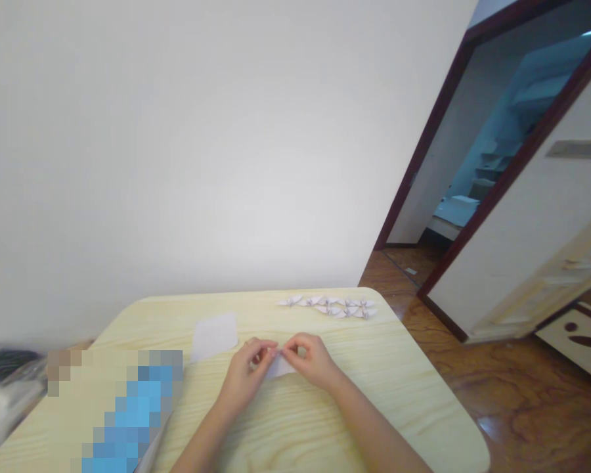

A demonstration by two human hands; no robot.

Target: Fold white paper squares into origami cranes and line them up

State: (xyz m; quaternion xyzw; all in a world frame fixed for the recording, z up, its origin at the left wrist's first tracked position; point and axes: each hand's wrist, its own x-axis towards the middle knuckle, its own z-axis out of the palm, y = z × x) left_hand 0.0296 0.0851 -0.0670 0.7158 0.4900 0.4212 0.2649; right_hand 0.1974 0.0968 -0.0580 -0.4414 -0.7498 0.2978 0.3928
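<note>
A: Where is the paper (280,369) held?
B: Between the left hand (249,369) and the right hand (313,361), at its far edge. The two grips sit close together, probably to control a short length of edge with precision. The near part of the paper hangs free below the fingertips; whether it touches the desk (398,401) cannot be told.

A: State of each hand?
B: Left: thumb and forefinger closed to a pinch on the paper, other fingers loosely curled. Right: the same pinch, mirrored, with a rounded gap behind the tips. The exact contact is too small to resolve.

A: And beyond the hands?
B: A flat sheet (214,336) lies to the left, near the left hand, presumably for easy reach. White folded figures (328,306) stand in two rows along the far edge, toward the right, likely to leave the middle free for handwork.

A: The blue item (140,407)?
B: Front left, pixelated; not identifiable. Behind the desk rises a plain wall (217,144).
</note>
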